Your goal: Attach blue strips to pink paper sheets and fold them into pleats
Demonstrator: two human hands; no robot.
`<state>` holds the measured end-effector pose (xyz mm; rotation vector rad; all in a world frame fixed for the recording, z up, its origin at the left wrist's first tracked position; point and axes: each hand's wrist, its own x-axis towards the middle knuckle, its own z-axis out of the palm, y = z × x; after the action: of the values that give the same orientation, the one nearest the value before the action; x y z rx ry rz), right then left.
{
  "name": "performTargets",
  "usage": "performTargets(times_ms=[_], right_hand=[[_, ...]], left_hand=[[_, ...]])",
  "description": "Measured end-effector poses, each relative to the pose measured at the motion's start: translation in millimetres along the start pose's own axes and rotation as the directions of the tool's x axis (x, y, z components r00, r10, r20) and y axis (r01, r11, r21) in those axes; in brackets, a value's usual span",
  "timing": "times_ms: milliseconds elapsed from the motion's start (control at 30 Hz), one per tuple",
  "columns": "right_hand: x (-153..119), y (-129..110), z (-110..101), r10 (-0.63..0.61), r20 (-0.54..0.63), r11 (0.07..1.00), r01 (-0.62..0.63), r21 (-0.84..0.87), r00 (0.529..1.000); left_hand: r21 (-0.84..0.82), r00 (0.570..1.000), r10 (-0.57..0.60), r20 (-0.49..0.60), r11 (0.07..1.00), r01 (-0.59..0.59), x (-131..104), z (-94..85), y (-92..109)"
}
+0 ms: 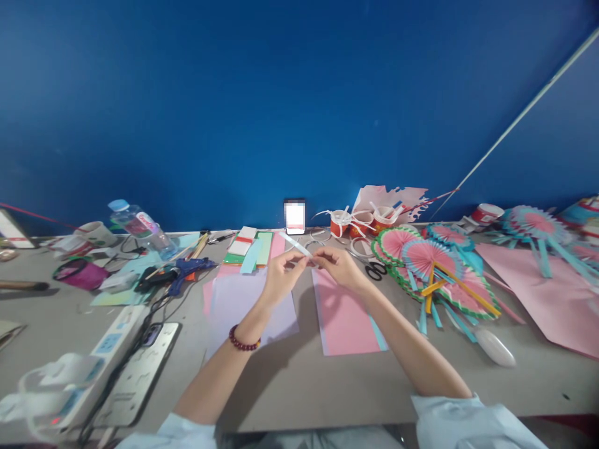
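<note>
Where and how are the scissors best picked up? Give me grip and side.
Grip the scissors by their black loops, probably with the right hand, from the near side: the loops lie uncovered, the paper fans crowd their right, and the blades are hard to make out.

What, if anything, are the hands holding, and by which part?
A thin pale strip, pinched near its lower end in the picture by the left hand and right hand; its upper end sticks out free.

- The lone camera rides on the person's head over there, looking forward and down across the worktop (327,399).
- It sits near, the sleeves (468,424) entering at the bottom edge.
- The blue wall (281,112) fills its upper half.
</note>
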<state>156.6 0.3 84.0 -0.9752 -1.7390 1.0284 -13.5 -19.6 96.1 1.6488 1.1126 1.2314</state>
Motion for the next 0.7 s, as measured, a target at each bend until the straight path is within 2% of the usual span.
performTargets(times_ms=[167, 367, 700], right_hand=[[-2, -4, -1, 0.008, -0.027, 1.000, -0.009, -0.017, 1.000], [-4, -6, 2, 0.036, -0.043, 0.998, -0.038, -0.042, 0.998], [-8, -20, 2, -0.025, 0.005, 0.975, 0.026, -0.219, 1.000]], left_hand=[[-0.057, 0.997, -0.051, -0.052, 0.997, 0.048, 1, 2.3, -3], [-0.156, 0.989, -0.143, -0.046, 0.979, 0.134, 0, 5.7, -4], [-0.161, 0.986, -0.163, -0.043, 0.975, 0.154, 2, 5.7, 0]])
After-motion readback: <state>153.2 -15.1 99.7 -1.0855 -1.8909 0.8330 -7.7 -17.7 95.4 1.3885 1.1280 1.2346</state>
